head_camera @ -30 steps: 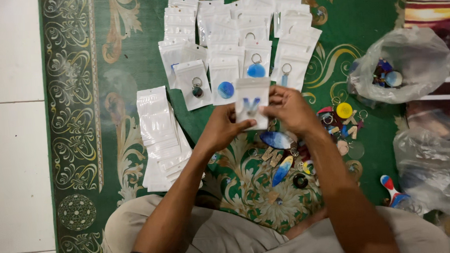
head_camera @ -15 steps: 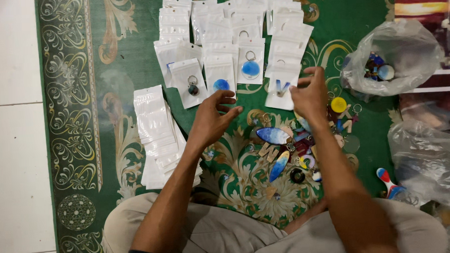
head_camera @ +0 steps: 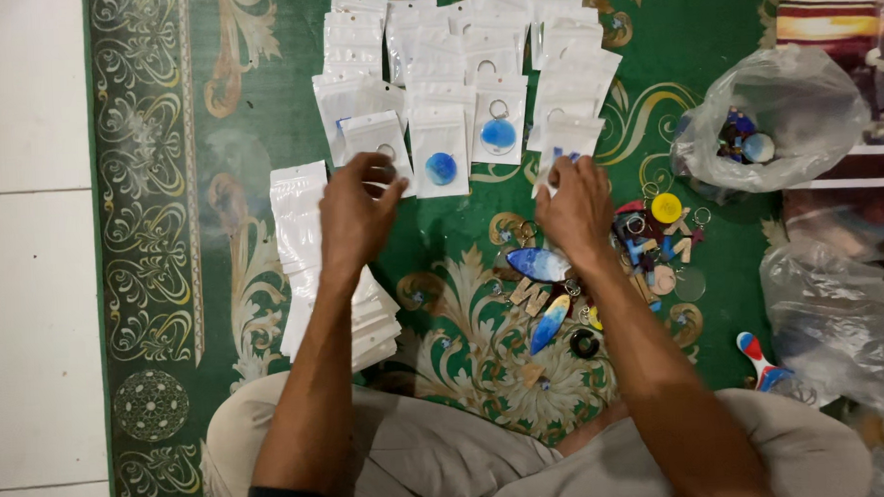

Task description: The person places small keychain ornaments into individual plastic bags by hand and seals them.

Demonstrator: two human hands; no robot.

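Both hands point(head_camera: 465, 213) flat on pouches point(head_camera: 380, 143)

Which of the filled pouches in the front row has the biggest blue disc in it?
The pouch second from the right hand: its blue disc is larger than its left neighbour's.

Right hand point(head_camera: 576, 207) lays packet point(head_camera: 566, 141) on green rug point(head_camera: 261, 108).

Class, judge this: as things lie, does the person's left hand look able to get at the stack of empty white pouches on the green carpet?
Probably yes. The left hand hovers right beside the stack of empty white pouches, with nothing between them.
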